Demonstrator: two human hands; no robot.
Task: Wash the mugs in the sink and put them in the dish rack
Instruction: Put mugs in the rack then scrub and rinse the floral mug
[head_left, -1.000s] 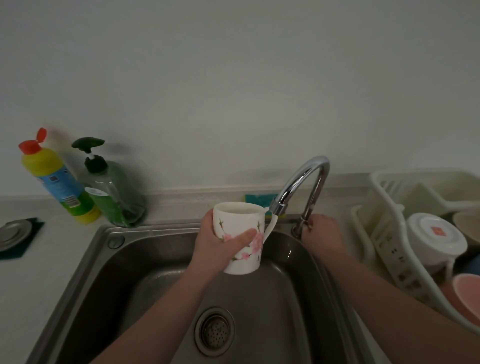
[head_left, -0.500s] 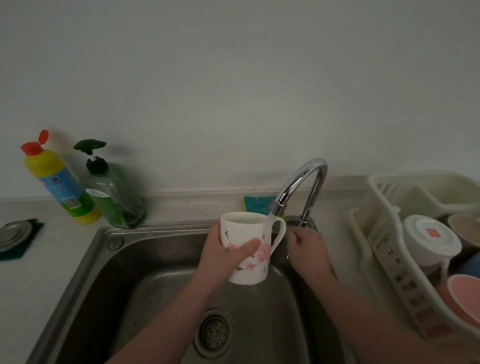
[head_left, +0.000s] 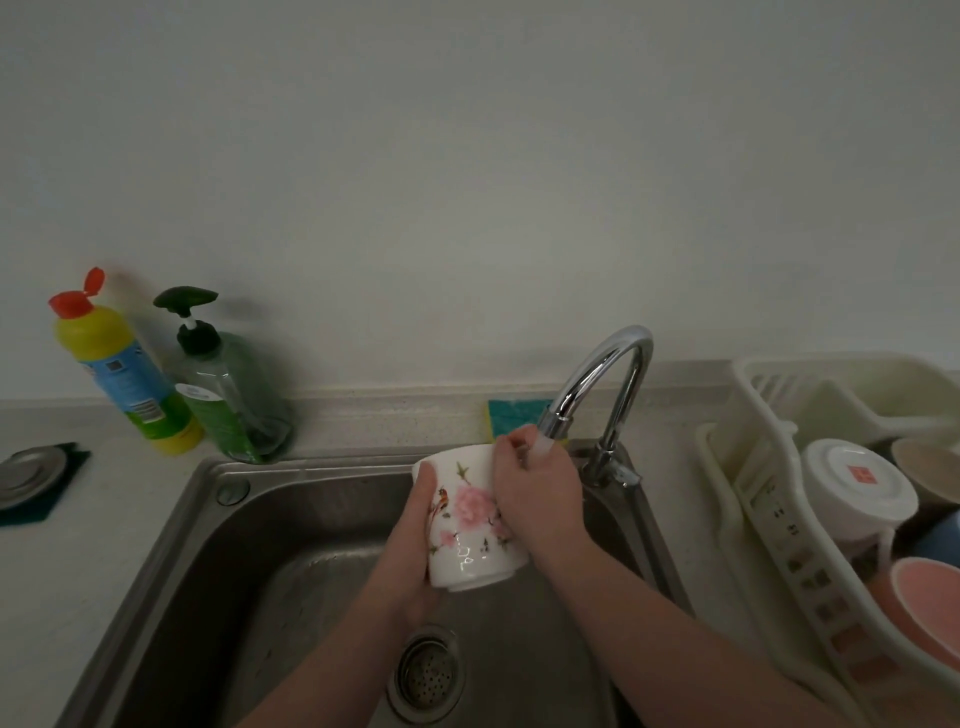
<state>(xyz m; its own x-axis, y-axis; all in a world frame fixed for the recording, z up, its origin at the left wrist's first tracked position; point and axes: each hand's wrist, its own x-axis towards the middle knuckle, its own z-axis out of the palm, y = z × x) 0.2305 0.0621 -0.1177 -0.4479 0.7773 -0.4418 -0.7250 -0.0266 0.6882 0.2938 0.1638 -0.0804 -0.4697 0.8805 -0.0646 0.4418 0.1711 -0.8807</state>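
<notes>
White porcelain with pink blossoms is what both hands are now busy with: a second ago my right hand (head_left: 540, 499) was down at the base of the tap (head_left: 602, 374) and the mug (head_left: 470, 519) stood upright in my left hand (head_left: 415, 540) alone, whereas now the right has come across and wrapped over the mug's far side, fingers curled at the rim under the spout. The mug has tipped too, mouth leaning away toward the wall and its base turned toward me, held over the sink (head_left: 249, 519) above the drain strainer (head_left: 428, 675). I read that as the water having been turned on and the rinse-and-rub begun, so this mug is mid-wash and not ready for the dish rack (head_left: 779, 519) on the tabletop to my right, where a few cups already sit upside down. A pale streak at the spout looks like running water, though the dim light makes me unsure. The mug's glaze is glossy and wet-looking, with a small bird and scattered petals painted beside the large flower; its handle is hidden behind my right hand. Left palm clamps the near side, so both hands grip it firmly.
</notes>
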